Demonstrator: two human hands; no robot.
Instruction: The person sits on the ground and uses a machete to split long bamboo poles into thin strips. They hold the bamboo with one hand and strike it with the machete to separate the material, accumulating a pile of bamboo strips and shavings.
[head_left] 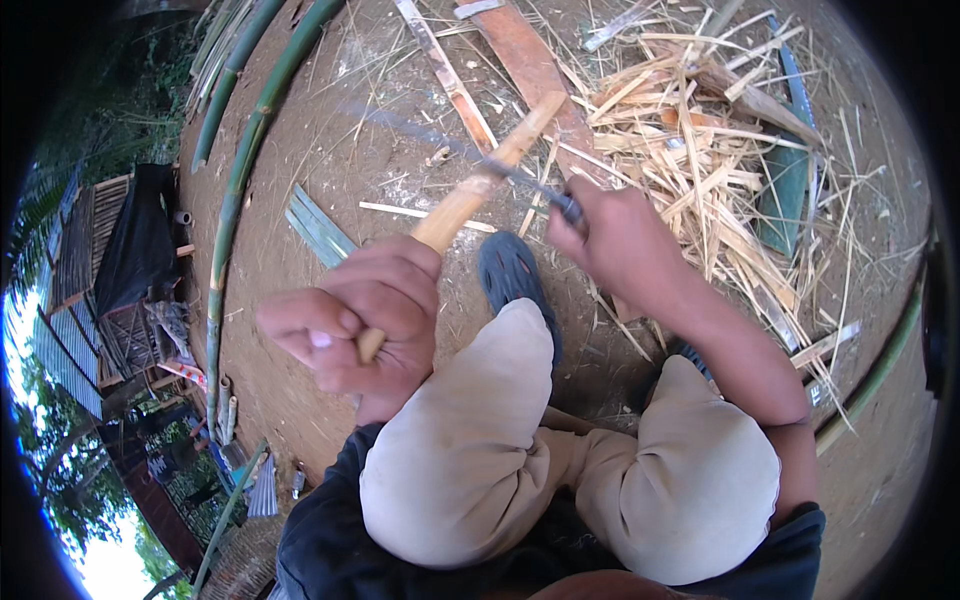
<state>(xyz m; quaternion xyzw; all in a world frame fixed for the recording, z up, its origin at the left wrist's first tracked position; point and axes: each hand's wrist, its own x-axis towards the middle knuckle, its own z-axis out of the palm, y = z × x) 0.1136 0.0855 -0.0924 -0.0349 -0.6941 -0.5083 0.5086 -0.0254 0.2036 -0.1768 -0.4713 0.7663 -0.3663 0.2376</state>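
Left hand point(365, 315) has a clenched grip on a bamboo strip point(480, 185); right hand point(610, 240) grasps a knife point(530, 180) laid across it.

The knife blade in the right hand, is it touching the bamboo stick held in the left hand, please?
Touching. The head view shows the blade crossing the bamboo stick with no gap near its upper part, the right hand gripping the handle and the left hand clasping the stick's lower end.

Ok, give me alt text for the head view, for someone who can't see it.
A seated person's left hand grips a bamboo stick while the right hand works a knife along it. Shavings litter the dirt ahead; green poles lie left.
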